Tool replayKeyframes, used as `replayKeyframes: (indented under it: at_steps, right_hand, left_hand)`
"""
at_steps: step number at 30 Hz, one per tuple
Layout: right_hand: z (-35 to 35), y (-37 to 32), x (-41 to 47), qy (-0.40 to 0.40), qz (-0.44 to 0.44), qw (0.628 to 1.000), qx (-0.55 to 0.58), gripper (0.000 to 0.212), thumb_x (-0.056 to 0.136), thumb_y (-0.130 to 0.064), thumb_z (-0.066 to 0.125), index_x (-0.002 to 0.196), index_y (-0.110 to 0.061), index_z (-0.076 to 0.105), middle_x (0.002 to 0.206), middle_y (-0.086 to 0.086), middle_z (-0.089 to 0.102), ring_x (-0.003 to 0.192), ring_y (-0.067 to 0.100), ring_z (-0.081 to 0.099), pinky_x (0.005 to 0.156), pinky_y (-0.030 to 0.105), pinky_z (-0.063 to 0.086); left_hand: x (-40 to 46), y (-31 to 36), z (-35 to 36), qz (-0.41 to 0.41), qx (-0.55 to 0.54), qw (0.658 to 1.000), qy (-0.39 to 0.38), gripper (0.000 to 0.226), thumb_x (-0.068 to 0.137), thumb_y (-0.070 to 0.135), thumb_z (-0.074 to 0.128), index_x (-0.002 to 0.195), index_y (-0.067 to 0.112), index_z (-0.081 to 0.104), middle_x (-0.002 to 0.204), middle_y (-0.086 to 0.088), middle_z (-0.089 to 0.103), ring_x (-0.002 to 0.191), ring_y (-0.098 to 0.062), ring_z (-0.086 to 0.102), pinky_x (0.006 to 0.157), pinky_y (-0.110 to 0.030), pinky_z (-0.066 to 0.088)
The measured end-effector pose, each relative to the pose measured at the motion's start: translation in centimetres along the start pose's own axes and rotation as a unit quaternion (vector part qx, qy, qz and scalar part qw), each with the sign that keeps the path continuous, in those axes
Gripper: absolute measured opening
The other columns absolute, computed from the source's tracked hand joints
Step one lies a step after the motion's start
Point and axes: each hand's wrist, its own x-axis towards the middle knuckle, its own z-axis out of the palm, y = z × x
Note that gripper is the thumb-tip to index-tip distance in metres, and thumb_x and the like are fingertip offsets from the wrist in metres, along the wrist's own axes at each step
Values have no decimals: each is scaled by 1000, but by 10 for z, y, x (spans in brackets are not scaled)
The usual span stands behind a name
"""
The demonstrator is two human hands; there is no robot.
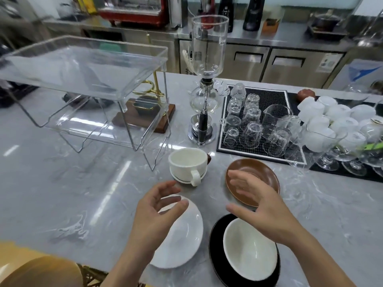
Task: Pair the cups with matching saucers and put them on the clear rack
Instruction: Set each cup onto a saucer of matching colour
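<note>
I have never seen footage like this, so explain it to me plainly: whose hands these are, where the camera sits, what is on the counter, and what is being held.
There is one picture, taken by a camera worn on a person's head, looking down at their own bare hands. The left hand hovers over a white saucer; the right hand hovers above a brown saucer. Both hands are open and hold nothing. On the grey counter also stand a white cup on a small saucer, a white bowl-like cup on a black saucer, and the clear rack, with nothing on its top shelf.
</note>
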Motion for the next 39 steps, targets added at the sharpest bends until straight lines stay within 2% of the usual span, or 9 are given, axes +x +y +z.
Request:
replayKeyframes:
  at_steps: [6, 13, 17, 20, 23, 26, 32, 37, 39]
  right_hand:
    - [5, 1, 29, -19, -5, 1000, 1, 70, 79, -25, 84, 141, -36, 52, 131, -26, 59, 126, -10, 54, 104, 12, 45]
    - [11, 7, 57, -38, -8, 999, 7, 72, 79, -29, 83, 143, -32, 50, 135, -22, 58, 126, -7, 54, 107, 26, 49]
    - [13, 4, 76, -37, -15, 999, 8, 66, 75, -42, 77, 135, -47, 49, 134, -26, 57, 124, -4, 56, 106, 28, 50]
    - [16, 1, 90, -45, -17, 999, 3, 63, 78, -35, 80, 124, -58, 45, 132, -28, 57, 124, -2, 57, 103, 25, 51]
    - [20, 3, 105, -50, -19, 999, 8, 70, 77, -25, 84, 135, -43, 50, 133, -22, 58, 123, 0, 58, 102, 31, 54]
    - [22, 2, 115, -59, -20, 998, 6, 75, 74, -23, 85, 139, -34, 50, 134, -22, 58, 121, 0, 58, 99, 34, 55]
    - [25, 1, 126, -78, -15, 997, -14, 87, 70, -24, 88, 147, -27, 47, 135, -14, 60, 119, 3, 58, 101, 33, 53]
    - [27, 2, 128, -72, -3, 997, 2, 89, 67, -16, 89, 144, -28, 46, 124, -16, 63, 112, -3, 60, 92, 13, 50]
    - [28, 4, 128, -70, 2, 997, 15, 89, 67, -12, 90, 143, -26, 47, 125, -12, 64, 113, -1, 62, 94, 14, 50]
  left_hand:
    - [16, -7, -6, 10, 17, 999, 30, 49, 77, 6, 87, 115, 29, 69, 108, 12, 78, 102, -5, 73, 72, -19, 60]
    - [43, -6, -5, 28, 35, 998, 37, 56, 75, 11, 89, 123, 27, 64, 119, 6, 71, 106, 1, 68, 72, -10, 57]
    - [59, -4, -3, 32, 47, 998, 30, 64, 73, 13, 91, 127, 28, 61, 124, 11, 68, 116, -4, 64, 80, -20, 59]
    - [69, -3, -4, 24, 50, 998, 12, 76, 62, 26, 91, 131, 26, 60, 127, 10, 68, 118, -8, 65, 90, -32, 59]
    - [77, -1, -3, 20, 63, 998, -1, 84, 53, 38, 90, 131, 29, 60, 126, 12, 68, 117, -7, 66, 94, -38, 60]
    - [84, 0, -3, 10, 72, 997, -8, 76, 50, 42, 91, 120, 38, 65, 120, 14, 71, 116, -4, 66, 95, -42, 60]
    - [93, 0, -5, -7, 81, 997, -17, 70, 49, 36, 98, 112, 44, 70, 118, 15, 73, 121, -5, 63, 100, -44, 58]
    - [95, -1, -4, -7, 86, 996, 0, 80, 44, 39, 98, 118, 36, 70, 119, 10, 73, 119, -10, 64, 104, -48, 54]
    - [96, -1, -4, -6, 89, 996, 1, 80, 44, 38, 98, 119, 35, 70, 119, 10, 74, 119, -11, 65, 106, -48, 52]
